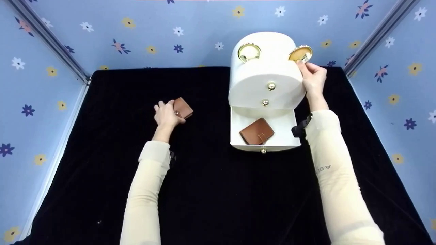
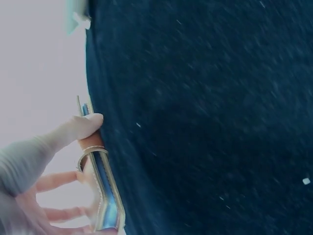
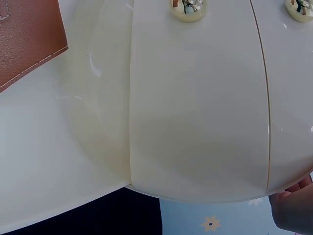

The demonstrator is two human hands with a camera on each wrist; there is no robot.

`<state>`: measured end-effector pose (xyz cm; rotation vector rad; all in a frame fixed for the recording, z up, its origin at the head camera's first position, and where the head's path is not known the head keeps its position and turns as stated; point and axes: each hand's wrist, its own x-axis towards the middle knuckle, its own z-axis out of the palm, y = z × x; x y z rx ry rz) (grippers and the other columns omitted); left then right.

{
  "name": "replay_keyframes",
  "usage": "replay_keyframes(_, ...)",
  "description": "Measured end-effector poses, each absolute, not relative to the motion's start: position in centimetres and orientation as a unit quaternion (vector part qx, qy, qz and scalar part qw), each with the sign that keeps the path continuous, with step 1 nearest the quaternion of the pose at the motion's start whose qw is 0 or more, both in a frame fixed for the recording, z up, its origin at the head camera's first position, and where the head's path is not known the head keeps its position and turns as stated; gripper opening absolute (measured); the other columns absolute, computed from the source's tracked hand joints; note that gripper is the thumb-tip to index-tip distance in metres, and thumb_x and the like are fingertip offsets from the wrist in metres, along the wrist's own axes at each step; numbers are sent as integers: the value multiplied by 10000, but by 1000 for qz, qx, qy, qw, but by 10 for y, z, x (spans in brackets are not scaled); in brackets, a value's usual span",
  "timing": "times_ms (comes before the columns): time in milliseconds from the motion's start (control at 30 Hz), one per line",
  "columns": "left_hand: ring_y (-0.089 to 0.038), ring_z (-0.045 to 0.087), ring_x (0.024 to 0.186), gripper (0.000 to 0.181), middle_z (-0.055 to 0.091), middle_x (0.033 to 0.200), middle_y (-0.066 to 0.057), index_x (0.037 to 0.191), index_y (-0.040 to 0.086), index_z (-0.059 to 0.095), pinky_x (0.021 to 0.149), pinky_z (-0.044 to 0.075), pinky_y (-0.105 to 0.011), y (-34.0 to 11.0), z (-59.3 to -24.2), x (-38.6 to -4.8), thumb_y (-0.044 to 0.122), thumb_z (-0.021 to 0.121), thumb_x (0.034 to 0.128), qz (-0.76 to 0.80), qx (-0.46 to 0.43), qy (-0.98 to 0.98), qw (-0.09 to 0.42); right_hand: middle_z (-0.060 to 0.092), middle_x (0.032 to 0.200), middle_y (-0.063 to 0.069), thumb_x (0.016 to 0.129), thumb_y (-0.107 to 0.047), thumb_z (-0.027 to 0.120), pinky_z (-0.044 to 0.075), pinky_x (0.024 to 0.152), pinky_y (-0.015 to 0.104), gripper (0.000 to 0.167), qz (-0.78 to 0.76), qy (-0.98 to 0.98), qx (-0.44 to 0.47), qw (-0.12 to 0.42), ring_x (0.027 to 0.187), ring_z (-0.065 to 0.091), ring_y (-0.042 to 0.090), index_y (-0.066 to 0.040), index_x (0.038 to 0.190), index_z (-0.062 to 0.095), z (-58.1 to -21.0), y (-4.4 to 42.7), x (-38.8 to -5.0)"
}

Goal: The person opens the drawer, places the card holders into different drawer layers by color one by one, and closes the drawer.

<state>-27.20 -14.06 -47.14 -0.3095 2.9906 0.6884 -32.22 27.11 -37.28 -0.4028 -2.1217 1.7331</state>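
Note:
My left hand (image 1: 167, 114) pinches a small brown leather wallet (image 1: 183, 108) above the black cloth. In the left wrist view the wallet (image 2: 100, 181) appears edge-on, thumb on one side and fingers behind it. A white rounded drawer cabinet (image 1: 265, 66) stands at the right, its bottom drawer (image 1: 286, 126) pulled out. Inside that drawer lies another brown wallet (image 1: 257, 132) with a strap. My right hand (image 1: 314, 79) is at the cabinet's upper right, thumb and fingers pinching the lower edge of a gold-rimmed disc (image 1: 299, 52). The right wrist view shows only part of this hand (image 3: 296, 205).
A second gold-rimmed disc (image 1: 249, 52) is on the cabinet's upper left. Two upper drawers with gold knobs (image 1: 271, 86) are closed. Black cloth (image 1: 218, 190) covers the table, and blue flowered panels (image 1: 204, 30) stand around its back and sides.

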Motion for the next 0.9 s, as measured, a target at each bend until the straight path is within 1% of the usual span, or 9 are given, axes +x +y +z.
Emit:
replay_keyframes(167, -347, 345, 1087, 868, 391, 1212, -204, 1323, 104, 407, 779, 429, -494, -130, -461, -266, 267, 814, 574, 228, -87, 969, 33, 633, 728, -41, 737, -305, 713, 434, 574, 182, 246, 615, -753, -143, 184, 599, 549, 72, -99, 870, 724, -373, 271, -322)
replay_keyframes(367, -340, 355, 1081, 860, 409, 1200, -194, 1319, 117, 421, 760, 440, -489, -116, -447, -254, 284, 811, 571, 231, -64, 970, 34, 622, 673, -51, 740, -274, 716, 427, 545, 177, 185, 627, -742, -140, 190, 553, 530, 61, -106, 814, 729, -372, 270, -321)
replay_keyframes(633, -332, 372, 1052, 869, 421, 1188, -189, 1318, 121, 427, 736, 450, -494, -101, -433, -240, 294, 817, 560, 231, -29, 972, 18, 620, 662, -50, 736, -291, 717, 428, 546, 179, 184, 627, -743, -142, 187, 550, 533, 65, -118, 797, 729, -373, 271, -322)
replay_keyframes(900, -314, 373, 1039, 871, 422, 1161, -162, 1317, 133, 433, 723, 456, -478, -82, -422, -225, 318, 820, 558, 231, 6, 973, 16, 627, 700, -44, 737, -299, 714, 435, 562, 180, 214, 622, -747, -147, 185, 571, 542, 67, -109, 836, 728, -374, 271, -323)
